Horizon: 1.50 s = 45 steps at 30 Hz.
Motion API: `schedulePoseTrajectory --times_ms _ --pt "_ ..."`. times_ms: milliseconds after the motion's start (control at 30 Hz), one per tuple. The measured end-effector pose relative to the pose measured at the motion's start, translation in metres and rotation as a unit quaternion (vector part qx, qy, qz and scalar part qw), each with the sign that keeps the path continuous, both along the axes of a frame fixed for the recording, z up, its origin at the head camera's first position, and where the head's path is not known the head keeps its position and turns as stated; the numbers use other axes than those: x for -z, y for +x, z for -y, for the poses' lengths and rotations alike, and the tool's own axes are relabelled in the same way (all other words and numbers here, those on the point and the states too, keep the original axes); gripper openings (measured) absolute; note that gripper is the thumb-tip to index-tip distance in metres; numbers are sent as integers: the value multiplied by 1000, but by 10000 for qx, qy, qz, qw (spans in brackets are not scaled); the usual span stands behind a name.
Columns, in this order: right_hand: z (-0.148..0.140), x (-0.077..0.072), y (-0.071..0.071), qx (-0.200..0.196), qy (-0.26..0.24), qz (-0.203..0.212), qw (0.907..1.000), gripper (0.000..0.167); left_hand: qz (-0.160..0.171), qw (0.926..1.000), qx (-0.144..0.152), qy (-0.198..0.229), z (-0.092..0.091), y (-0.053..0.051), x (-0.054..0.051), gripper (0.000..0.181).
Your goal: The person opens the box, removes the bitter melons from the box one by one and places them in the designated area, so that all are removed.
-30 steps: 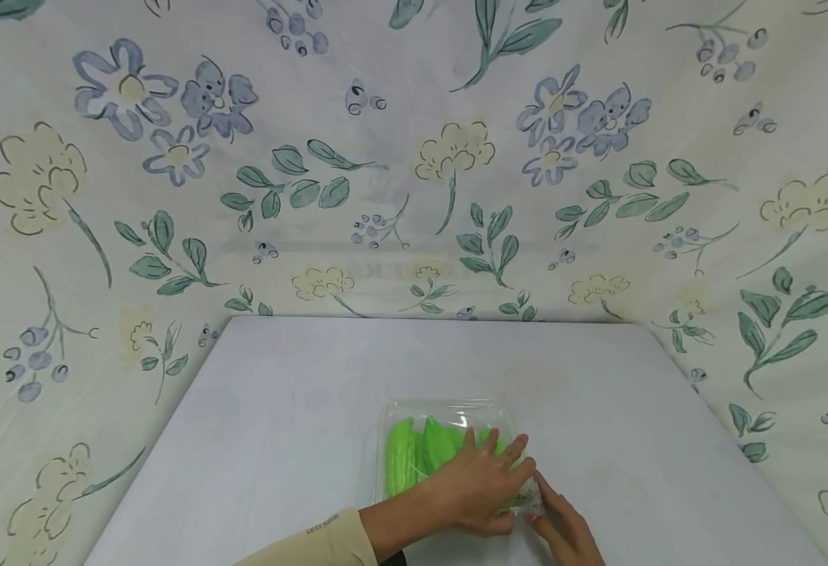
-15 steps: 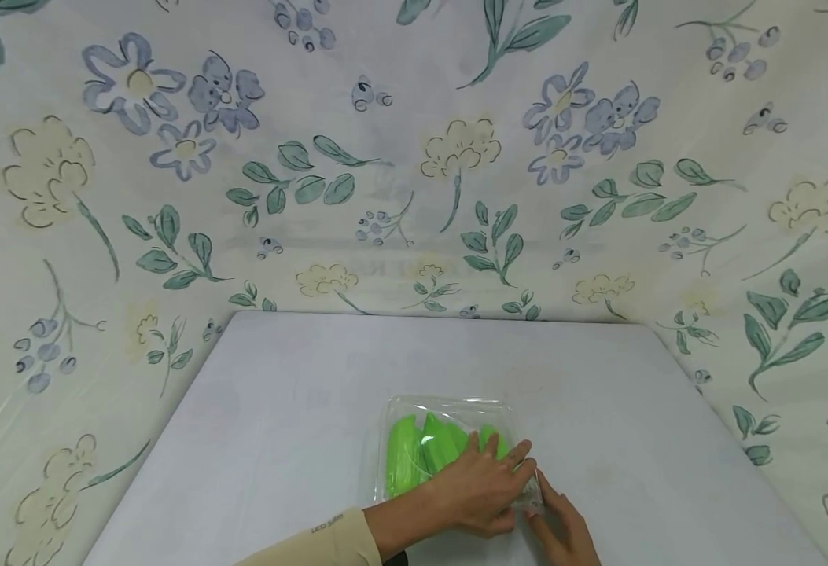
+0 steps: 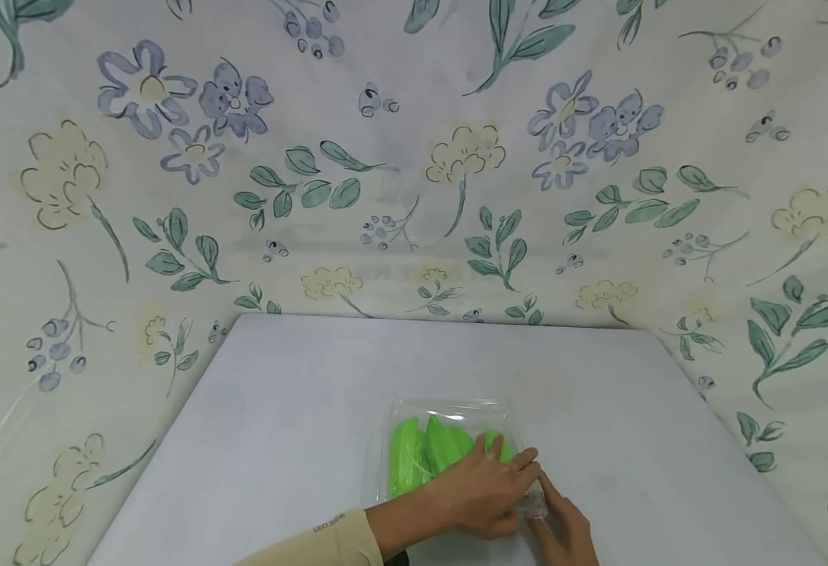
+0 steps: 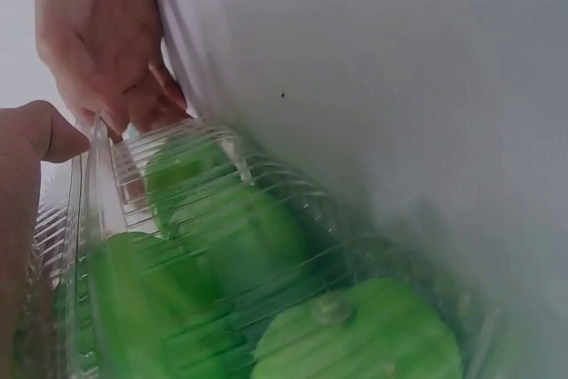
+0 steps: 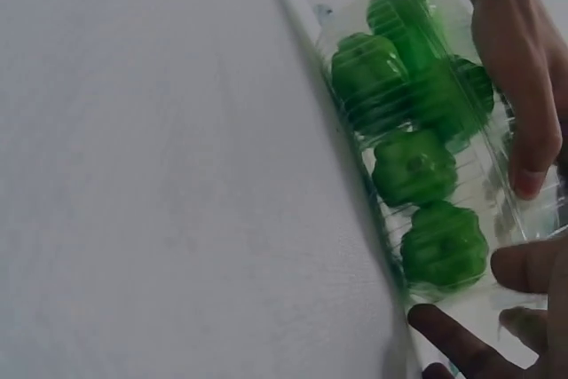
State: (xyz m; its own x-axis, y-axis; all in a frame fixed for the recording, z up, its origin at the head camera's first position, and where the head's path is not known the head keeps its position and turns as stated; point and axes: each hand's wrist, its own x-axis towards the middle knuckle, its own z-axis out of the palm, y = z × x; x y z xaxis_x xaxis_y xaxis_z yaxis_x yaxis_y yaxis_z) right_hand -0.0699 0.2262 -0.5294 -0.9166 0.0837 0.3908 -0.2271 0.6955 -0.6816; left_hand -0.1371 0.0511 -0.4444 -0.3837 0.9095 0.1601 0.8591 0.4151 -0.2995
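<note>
A clear plastic clamshell box (image 3: 456,409) lies on the white table, its lid over several long green ribbed vegetables (image 3: 406,456); their exact kind is hard to tell. My left hand (image 3: 480,491) reaches across from the left, fingers spread on the lid's right part, thumb low at the near edge. In the left wrist view, that thumb (image 4: 58,135) touches the box's rim. At the near right corner my right hand (image 3: 565,527) holds the box between thumb and fingers. The right wrist view shows those fingers (image 5: 461,339) at the box's end, near the lobed vegetable ends.
The white tabletop (image 3: 300,377) spreads around the box. A floral cloth (image 3: 414,196) hangs behind the table and along both sides.
Both hands stay at the box's right side, with the left fingers shifting slightly toward the near right corner. The camera view drifts a little; the box stays closed in place.
</note>
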Motion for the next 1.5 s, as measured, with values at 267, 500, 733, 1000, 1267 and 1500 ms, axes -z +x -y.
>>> schedulePoseTrajectory --times_ms 267,500,733,1000,1267,1500 --pt "-3 -7 4 -517 -547 100 9971 59 404 9990 -110 -186 1 -4 -9 67" --pt "-5 -11 3 -515 -978 537 9924 56 417 9991 -51 -75 0 -5 -8 64" --pt "1 -6 3 -173 -736 201 9969 50 221 9997 76 -16 -2 -4 -3 51" --pt "6 -8 2 -26 -677 308 9972 50 66 9998 172 -126 -3 -3 -1 48" --pt "6 -7 1 -65 -720 284 9970 50 -438 9985 203 -252 -5 -3 0 52" --pt "7 2 -2 221 -99 -451 9987 51 -861 9958 -108 -274 -3 -8 0 51"
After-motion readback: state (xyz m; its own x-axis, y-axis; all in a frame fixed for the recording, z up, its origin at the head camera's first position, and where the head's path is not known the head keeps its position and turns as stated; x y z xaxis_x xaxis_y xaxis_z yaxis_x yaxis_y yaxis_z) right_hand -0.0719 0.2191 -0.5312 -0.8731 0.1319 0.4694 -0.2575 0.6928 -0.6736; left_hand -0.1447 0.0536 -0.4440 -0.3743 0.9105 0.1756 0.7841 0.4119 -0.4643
